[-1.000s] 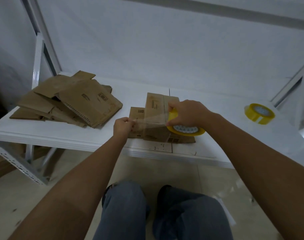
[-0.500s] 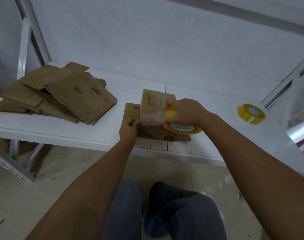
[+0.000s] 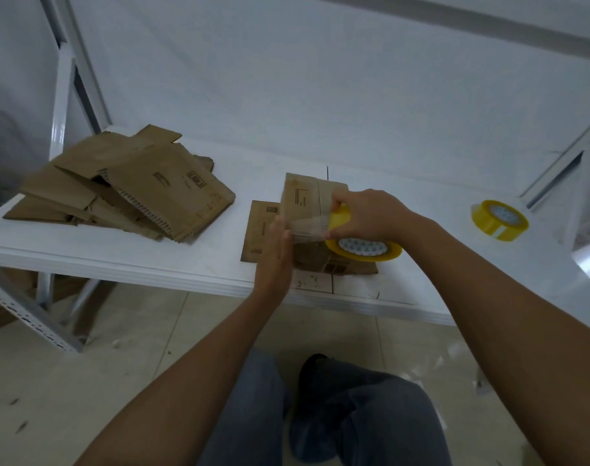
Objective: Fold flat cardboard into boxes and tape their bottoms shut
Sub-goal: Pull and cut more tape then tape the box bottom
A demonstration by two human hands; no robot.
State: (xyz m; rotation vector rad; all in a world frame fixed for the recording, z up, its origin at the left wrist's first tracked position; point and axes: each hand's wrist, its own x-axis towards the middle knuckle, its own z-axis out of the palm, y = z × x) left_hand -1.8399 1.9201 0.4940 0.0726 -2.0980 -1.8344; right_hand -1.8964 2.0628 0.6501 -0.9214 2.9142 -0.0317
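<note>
A small folded cardboard box stands on the white table, on top of a flat cardboard sheet. My right hand grips a yellow tape roll at the box's near right side. A clear strip of tape runs from the roll to the left across the box. My left hand lies with straight fingers flat against the box's left side, pressing the tape end there.
A pile of flat cardboard blanks lies at the table's left end. A second yellow tape roll sits at the far right. White shelf posts rise at the back left. My knees are below the table's front edge.
My left hand has gone from pinching the pulled-out tape end in the air to pressing it flat on the box's left side. The right hand with the roll has stayed by the box.
</note>
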